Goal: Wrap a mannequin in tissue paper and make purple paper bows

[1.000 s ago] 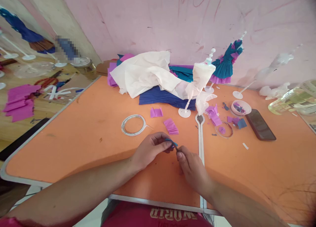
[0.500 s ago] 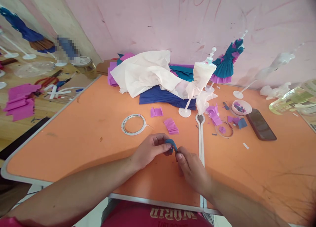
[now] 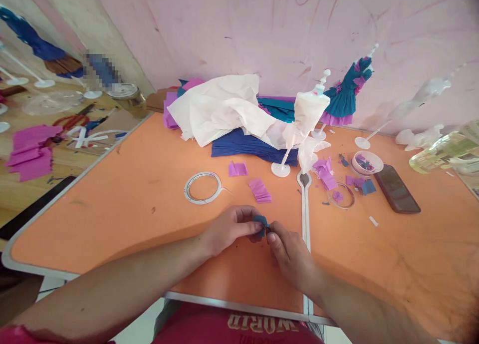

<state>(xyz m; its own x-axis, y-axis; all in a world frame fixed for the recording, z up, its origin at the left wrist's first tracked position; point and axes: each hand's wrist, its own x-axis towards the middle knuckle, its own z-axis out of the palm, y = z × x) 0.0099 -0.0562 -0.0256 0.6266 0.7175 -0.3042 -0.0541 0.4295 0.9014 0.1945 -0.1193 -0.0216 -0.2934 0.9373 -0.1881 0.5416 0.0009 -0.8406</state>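
Between the thumb and fingers of my left hand [image 3: 232,227] is a small teal-blue piece of crepe paper [image 3: 260,224], bent and ruffled. My right hand [image 3: 290,254] is closed at the paper's right edge. A small dark tip shows at its fingers, but the rest is covered, so its kind is unclear. Beyond my hands lie two pieces of purple crepe paper [image 3: 260,190]. A roll of tape [image 3: 202,173] rests flat to the left of them, with its loose end sticking out.
A small white mannequin [image 3: 310,109] stands ahead, beside white sheets [image 3: 220,109] and folded dark blue crepe paper [image 3: 250,148]. On the right are a bowl of scraps [image 3: 368,163], a phone [image 3: 397,189], a clear ring [image 3: 354,199] and a mannequin in a teal dress [image 3: 346,94].
The teal-blue paper has turned between my fingers and now shows a wider, ruffled face. Both hands stay in nearly the same place. The view has shifted slightly.
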